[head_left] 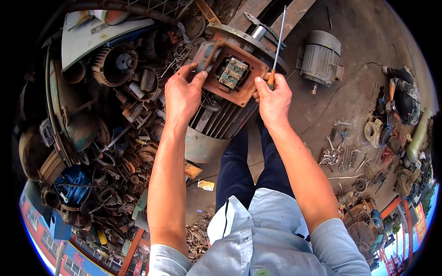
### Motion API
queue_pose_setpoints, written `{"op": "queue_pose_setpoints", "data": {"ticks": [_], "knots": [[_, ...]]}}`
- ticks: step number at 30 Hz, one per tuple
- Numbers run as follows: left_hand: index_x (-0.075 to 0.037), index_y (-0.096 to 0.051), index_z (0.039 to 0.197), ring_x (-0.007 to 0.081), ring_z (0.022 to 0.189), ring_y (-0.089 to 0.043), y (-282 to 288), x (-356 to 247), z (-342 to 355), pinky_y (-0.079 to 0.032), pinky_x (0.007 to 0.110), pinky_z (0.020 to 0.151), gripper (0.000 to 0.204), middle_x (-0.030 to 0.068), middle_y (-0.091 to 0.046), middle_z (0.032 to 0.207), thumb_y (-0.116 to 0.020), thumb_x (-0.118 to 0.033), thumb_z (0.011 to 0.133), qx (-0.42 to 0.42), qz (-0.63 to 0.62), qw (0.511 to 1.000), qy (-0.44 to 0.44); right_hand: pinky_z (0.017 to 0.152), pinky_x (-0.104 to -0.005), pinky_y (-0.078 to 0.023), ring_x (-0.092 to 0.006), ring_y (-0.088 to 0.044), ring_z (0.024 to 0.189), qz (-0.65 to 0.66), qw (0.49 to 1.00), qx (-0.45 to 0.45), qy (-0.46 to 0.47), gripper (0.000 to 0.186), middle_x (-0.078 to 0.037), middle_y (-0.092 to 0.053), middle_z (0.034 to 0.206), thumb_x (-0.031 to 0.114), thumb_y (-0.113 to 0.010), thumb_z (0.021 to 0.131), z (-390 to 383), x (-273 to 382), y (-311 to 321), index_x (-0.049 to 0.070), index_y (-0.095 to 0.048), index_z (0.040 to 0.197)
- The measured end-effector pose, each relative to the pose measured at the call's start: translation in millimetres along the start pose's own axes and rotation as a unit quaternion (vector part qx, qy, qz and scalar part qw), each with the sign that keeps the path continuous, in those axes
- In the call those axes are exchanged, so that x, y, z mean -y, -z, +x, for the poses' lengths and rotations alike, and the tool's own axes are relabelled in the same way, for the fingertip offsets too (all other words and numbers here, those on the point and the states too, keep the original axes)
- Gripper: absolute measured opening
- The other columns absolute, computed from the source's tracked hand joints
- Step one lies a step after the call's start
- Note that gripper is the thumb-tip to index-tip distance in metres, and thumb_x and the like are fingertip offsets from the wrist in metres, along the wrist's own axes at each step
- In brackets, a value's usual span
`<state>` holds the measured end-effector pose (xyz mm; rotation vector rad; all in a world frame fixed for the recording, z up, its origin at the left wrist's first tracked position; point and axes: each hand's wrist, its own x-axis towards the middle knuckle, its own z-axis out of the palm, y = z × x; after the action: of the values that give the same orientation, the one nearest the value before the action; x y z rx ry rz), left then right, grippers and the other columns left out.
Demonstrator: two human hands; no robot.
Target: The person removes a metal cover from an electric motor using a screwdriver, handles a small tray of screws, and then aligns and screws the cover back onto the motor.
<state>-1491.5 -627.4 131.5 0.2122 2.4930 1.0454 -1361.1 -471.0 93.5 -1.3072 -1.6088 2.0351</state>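
Observation:
A large electric motor (216, 120) with a finned body lies in front of me. On top sits its square, rusty terminal box (246, 95), its inside exposed, with a greenish terminal block (233, 73) in the middle. My left hand (183, 94) grips the left side of the box, thumb on the near corner and fingers bent over the edge. At the opposite edge, my right hand (275, 100) is closed round the orange handle of a screwdriver (279, 46). Its long blade points up and away from the box. The right fingers also touch the box rim.
Scrap motor parts (122, 64) are heaped along the left. A grey motor (320, 57) stands on the floor at the far right, a thin cable nearby. Wrenches (331, 154) lie at the right. Another person (403, 94) crouches at the right edge.

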Motion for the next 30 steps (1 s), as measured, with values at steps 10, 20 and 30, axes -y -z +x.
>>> {"op": "queue_pose_setpoints", "data": {"ticks": [10,20,30], "knots": [[0.005,-0.064,0.117,0.0144,0.091,-0.063,-0.3,5.6,3.2,-0.048,0.028,0.085,0.036,0.0125,-0.071,0.098,-0.069,-0.017,0.089,0.015,-0.045,0.998,-0.029,0.05,-0.0217,-0.045,-0.0047,-0.054,0.058,0.017,1.0,-0.015,-0.007,0.015,0.001,-0.057,0.075,0.01,-0.069,0.09,-9.4,-5.4,-1.6,0.001,-0.057,0.095],[0.005,-0.062,0.118,0.0126,0.089,-0.06,-10.4,11.7,-6.1,-0.047,0.027,0.083,0.037,0.0083,-0.069,0.098,-0.07,-0.016,0.089,0.0,-0.129,0.991,0.023,0.049,-0.0219,-0.044,-0.0053,-0.055,0.057,-0.019,1.0,0.008,-0.023,0.017,0.002,-0.057,0.074,0.013,-0.069,0.091,3.5,5.6,5.2,0.003,-0.058,0.098],[0.0,-0.057,0.121,0.0185,0.084,-0.061,36.5,25.2,-151.4,-0.051,0.033,0.075,0.033,0.0118,-0.057,0.104,-0.064,-0.013,0.092,-0.196,-0.115,0.972,0.062,0.051,-0.0243,-0.044,-0.0076,-0.052,0.056,-0.216,0.97,0.108,-0.013,0.015,-0.001,-0.054,0.067,0.014,-0.061,0.094,-98.1,8.0,73.9,0.004,-0.054,0.086]]}}
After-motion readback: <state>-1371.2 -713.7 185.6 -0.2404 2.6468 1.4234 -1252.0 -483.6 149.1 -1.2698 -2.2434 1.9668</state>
